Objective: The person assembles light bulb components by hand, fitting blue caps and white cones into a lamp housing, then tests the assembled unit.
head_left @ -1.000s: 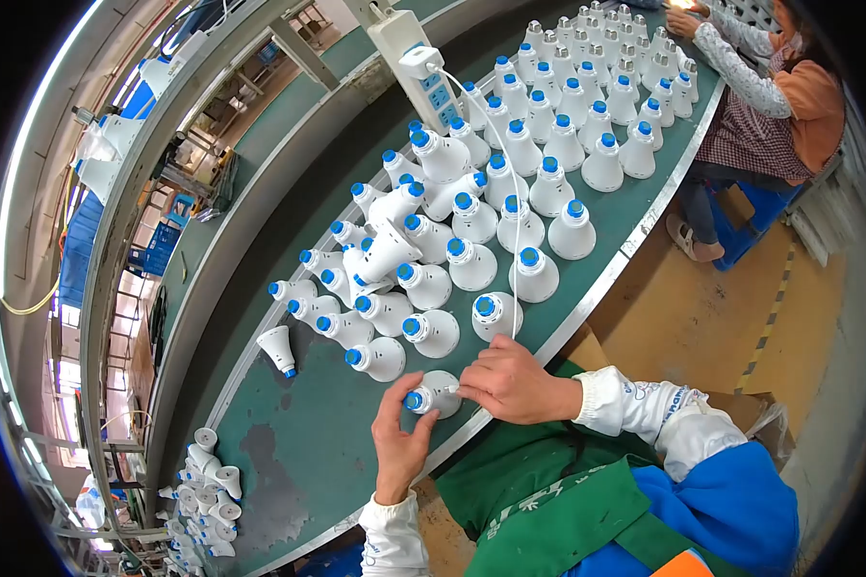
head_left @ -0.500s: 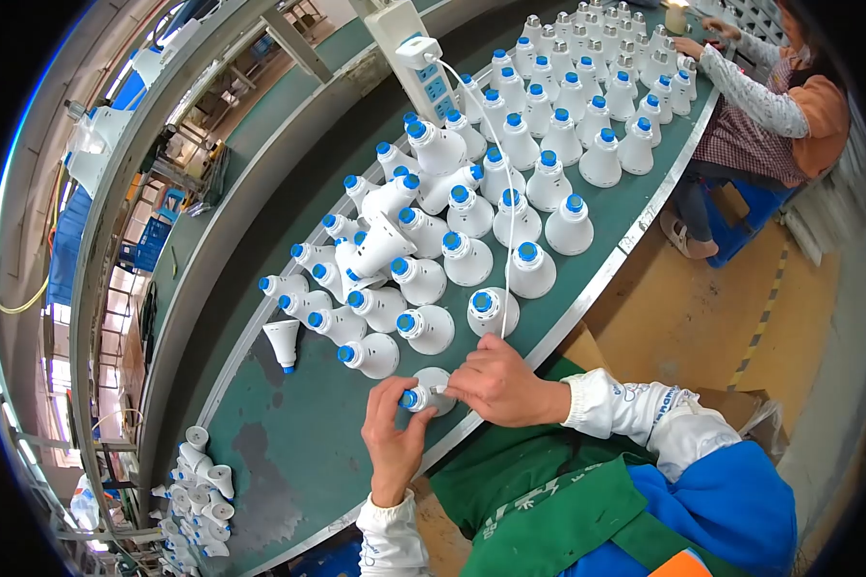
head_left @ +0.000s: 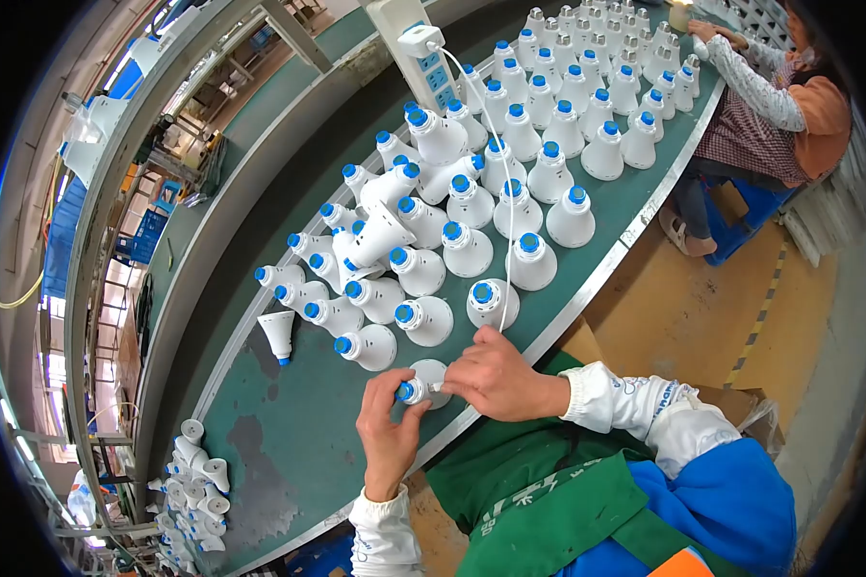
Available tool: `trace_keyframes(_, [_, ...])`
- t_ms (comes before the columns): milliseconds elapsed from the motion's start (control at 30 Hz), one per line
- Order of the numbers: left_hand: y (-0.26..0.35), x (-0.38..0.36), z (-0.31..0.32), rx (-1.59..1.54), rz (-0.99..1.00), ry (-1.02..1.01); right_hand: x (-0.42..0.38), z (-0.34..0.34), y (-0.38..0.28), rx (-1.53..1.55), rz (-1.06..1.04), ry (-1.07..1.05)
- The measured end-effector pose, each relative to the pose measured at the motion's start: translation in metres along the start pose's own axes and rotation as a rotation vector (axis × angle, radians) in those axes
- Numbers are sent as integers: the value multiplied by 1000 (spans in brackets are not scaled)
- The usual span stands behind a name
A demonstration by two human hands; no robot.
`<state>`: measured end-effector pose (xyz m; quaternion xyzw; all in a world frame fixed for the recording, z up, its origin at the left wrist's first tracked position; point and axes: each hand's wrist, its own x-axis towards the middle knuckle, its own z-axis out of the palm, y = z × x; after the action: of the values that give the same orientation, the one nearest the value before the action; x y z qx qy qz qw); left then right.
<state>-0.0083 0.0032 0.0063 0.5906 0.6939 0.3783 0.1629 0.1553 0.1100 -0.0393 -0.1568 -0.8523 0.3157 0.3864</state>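
A white bulb housing with a blue cap (head_left: 429, 373) stands on the green belt near its front edge. My left hand (head_left: 388, 428) is closed around its neck, thumb and fingers on either side of the blue cap. My right hand (head_left: 496, 375) pinches the end of a white charging cable (head_left: 509, 240), its small plug held against the side of this bulb. Whether the plug sits inside a socket I cannot make out. Just beyond my right hand stands another blue-capped bulb (head_left: 493, 304).
Several blue-capped bulbs (head_left: 548, 173) crowd the belt (head_left: 327, 452), some lying tilted. A power strip (head_left: 409, 43) with a white charger (head_left: 420, 40) stands behind them. More white parts (head_left: 197, 486) lie at lower left. A co-worker (head_left: 770, 106) sits at upper right.
My hands and the bulb between them have barely shifted. The co-worker's hands at upper right have drawn together. The whole view has tilted slightly.
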Motion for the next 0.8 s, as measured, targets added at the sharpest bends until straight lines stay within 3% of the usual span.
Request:
trace_keyframes(533, [5, 1, 2, -24, -49, 28, -5, 4, -9, -35, 57, 82])
trace_keyframes(800, [5, 2, 1, -3, -33, 17, 3, 2, -2, -48, -8, -7])
